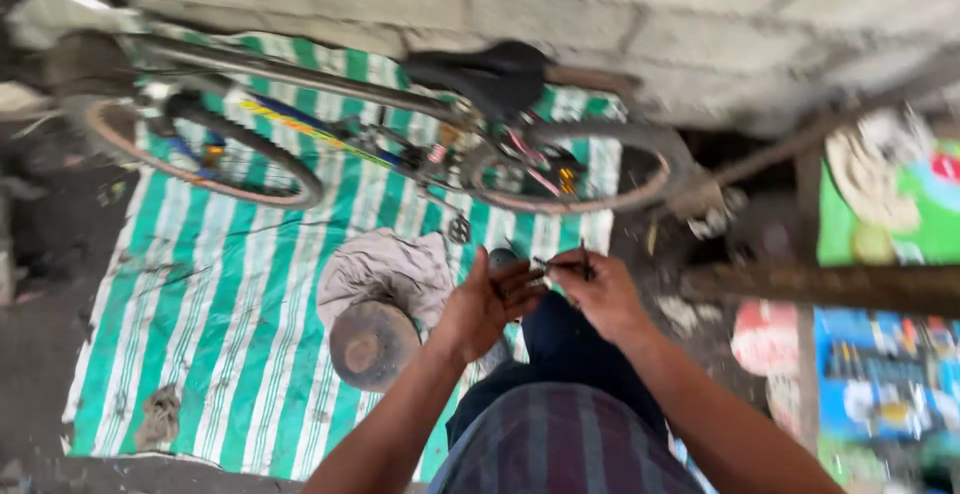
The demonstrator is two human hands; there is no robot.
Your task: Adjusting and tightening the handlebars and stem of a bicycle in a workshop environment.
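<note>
Both hands meet near the centre of the view, over the person's dark trouser knee. The left hand (pixel 487 304) has its fingers curled loosely around one end of a small, thin metal part (pixel 545 270), and the right hand (pixel 602 294) pinches the other end between thumb and forefinger, a slender dark rod-like tip sticking up at twelve o'clock from that pinch; blur hides what exactly the part is. Both hands are grease-darkened. At eight o'clock from the left hand, just beside the wrist, lies a round, rusty brown metal disc with a dished centre (pixel 373 344), and touching its upper edge is a crumpled, soft grey cloth rag (pixel 385 269). These rest on a woven plastic mat striped green and white (pixel 225 324), flat and scuffed, spread over a dark dirt floor. At twelve o'clock from the hands a bicycle with a dark tubular frame (pixel 300 76) lies across the mat's far end, its black padded saddle (pixel 490 74) pointing toward the hands, thin tan-walled tyres on both wheels, and a blue and yellow down tube. Behind it runs a rough grey concrete block wall (pixel 700 24). At three o'clock, well apart from the hands, a weathered brown wooden beam (pixel 830 289) crosses above glossy, brightly printed packets in green, blue and red (pixel 880 374). A small dirty scrap of rag (pixel 158 416) lies at eight o'clock near the mat's corner.
</note>
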